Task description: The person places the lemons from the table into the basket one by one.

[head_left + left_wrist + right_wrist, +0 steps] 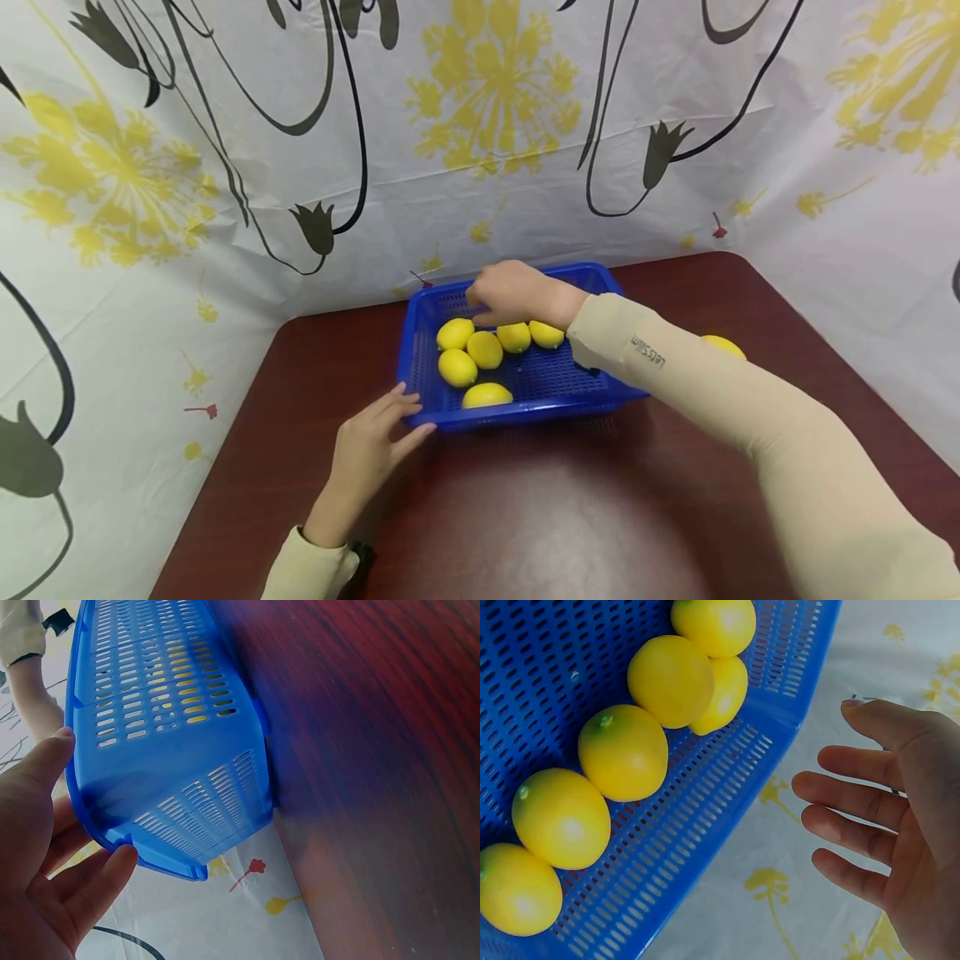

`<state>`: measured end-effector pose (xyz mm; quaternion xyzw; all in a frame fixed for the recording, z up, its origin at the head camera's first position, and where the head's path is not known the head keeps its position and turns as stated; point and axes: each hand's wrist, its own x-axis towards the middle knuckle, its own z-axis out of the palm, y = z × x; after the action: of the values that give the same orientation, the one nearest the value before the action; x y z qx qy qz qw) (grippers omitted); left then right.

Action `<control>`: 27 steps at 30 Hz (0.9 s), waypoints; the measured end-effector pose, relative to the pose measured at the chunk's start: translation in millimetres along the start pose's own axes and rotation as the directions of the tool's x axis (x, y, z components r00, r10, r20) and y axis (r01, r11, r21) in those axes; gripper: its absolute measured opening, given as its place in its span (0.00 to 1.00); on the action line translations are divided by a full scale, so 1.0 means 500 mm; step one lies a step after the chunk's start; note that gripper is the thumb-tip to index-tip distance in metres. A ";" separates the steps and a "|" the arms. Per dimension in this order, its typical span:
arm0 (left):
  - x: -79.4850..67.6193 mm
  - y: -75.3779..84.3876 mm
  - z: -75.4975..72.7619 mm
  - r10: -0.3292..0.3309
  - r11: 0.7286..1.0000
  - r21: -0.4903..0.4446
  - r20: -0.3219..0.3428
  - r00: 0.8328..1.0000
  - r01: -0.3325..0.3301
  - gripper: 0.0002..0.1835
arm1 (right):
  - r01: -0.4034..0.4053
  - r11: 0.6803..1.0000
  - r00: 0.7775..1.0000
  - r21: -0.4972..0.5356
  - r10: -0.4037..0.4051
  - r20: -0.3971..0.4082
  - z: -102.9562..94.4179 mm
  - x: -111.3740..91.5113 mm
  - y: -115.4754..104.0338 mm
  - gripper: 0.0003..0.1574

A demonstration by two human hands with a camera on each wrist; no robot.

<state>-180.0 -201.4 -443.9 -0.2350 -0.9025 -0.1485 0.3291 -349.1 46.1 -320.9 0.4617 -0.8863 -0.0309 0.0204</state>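
A blue plastic basket (pixel 555 407) with slotted sides holds several yellow lemons (pixel 487 395), most of them bunched toward its left and back. At the basket's near left corner my left hand (pixel 369 446) grips the rim, thumb on one side of the corner and fingers on the other. In the left wrist view that hand (pixel 45 847) touches the rim with its fingertips. Over the basket's back part reaches my right hand (pixel 513 293). The right wrist view shows this hand (pixel 892 802) with fingers extended, holding nothing, beside a row of lemons (pixel 622 754).
Another lemon (pixel 725 346) lies right of the basket, partly hidden by the right sleeve (pixel 697 375). The dark red wooden table (pixel 525 508) bears the basket. A white sheet (pixel 480 225) with floral prints hangs behind and at both sides.
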 end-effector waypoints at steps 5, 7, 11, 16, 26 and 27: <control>0.001 0.001 -0.001 -0.013 1.000 0.000 0.004 1.000 0.013 0.21 | -0.009 1.000 0.999 0.004 0.009 -0.036 -0.016 -0.036 0.016 0.17; 0.001 0.001 -0.001 -0.015 1.000 0.000 0.005 1.000 0.015 0.21 | -0.027 1.000 0.998 0.009 0.027 -0.055 -0.024 -0.052 0.023 0.17; 0.002 0.002 0.000 -0.012 1.000 -0.002 0.006 1.000 0.012 0.21 | -0.065 0.998 0.994 0.011 0.066 -0.089 -0.038 -0.089 0.043 0.18; 0.002 0.001 -0.001 -0.006 1.000 0.002 0.008 1.000 0.006 0.21 | -0.111 0.994 0.986 -0.001 0.110 -0.124 -0.043 -0.137 0.066 0.18; 0.004 0.004 -0.004 -0.014 1.000 0.002 0.026 1.000 0.014 0.21 | -0.168 0.986 0.963 0.005 0.165 -0.211 -0.028 -0.227 0.101 0.17; 0.004 0.004 -0.004 -0.015 1.000 0.003 0.026 1.000 0.015 0.21 | -0.172 0.985 0.959 0.007 0.169 -0.226 -0.026 -0.237 0.103 0.17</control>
<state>-179.1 -199.8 -441.1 -0.2298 -0.9085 -0.1467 0.3167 -322.6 172.1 -304.8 0.3841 -0.9144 0.0178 0.1265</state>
